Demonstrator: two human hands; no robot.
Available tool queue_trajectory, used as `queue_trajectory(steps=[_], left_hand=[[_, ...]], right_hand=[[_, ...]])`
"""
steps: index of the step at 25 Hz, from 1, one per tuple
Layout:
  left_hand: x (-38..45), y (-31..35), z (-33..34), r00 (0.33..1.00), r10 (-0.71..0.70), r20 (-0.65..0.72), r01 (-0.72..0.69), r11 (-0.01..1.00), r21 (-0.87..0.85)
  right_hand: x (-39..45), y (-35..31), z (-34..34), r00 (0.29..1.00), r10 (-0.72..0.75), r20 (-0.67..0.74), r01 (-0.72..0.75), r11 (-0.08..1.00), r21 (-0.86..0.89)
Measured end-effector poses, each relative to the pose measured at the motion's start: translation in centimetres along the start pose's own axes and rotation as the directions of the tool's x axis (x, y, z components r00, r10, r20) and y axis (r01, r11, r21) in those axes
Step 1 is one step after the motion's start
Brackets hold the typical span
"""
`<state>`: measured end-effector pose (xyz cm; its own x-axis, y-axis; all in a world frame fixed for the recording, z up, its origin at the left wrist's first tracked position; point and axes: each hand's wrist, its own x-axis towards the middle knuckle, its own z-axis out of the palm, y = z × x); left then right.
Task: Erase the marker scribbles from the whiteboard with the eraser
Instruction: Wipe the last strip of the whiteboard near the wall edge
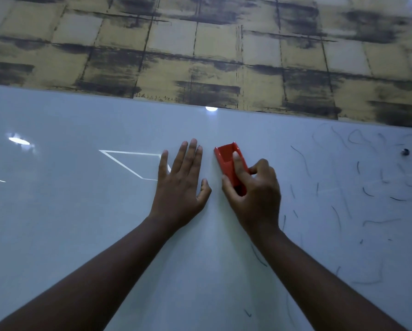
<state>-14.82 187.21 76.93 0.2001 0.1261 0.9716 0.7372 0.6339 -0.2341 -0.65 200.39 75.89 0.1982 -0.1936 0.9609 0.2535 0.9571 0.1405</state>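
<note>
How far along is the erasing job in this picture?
Done: the whiteboard left of the hands shows no marks. In hand: the right hand grips the red eraser while the left hand lies flat. Left: marker scribbles cover the right side.

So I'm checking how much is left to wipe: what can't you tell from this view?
- Eraser pad: faces the whiteboard, hidden.
- Board under the right hand and left hand: covered.
- Scribbles: cut off by the right edge.
</note>
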Motion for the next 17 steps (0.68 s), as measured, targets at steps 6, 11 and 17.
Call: queue_trajectory(steps=[6,11,17], left_hand=[[-0.5,0.0,-0.3,0.999,-0.004,-0.053,0.002,0.999,-0.038],[-1.8,0.0,-0.3,0.997,0.006,-0.076,-0.013,0.995,-0.095],[-3.6,0.0,-0.6,0.995,0.027,-0.095,-0.039,0.992,-0.121]], right_hand=[[2.2,4.1,-1.7,0.994,-0.11,0.024,0.112,0.984,-0.136],[2.6,10.2,-5.2,0.931,0.333,-0.149,-0.358,0.913,-0.196],[1.1,6.4,-5.0,0.887,0.452,-0.094,-0.462,0.874,-0.15]])
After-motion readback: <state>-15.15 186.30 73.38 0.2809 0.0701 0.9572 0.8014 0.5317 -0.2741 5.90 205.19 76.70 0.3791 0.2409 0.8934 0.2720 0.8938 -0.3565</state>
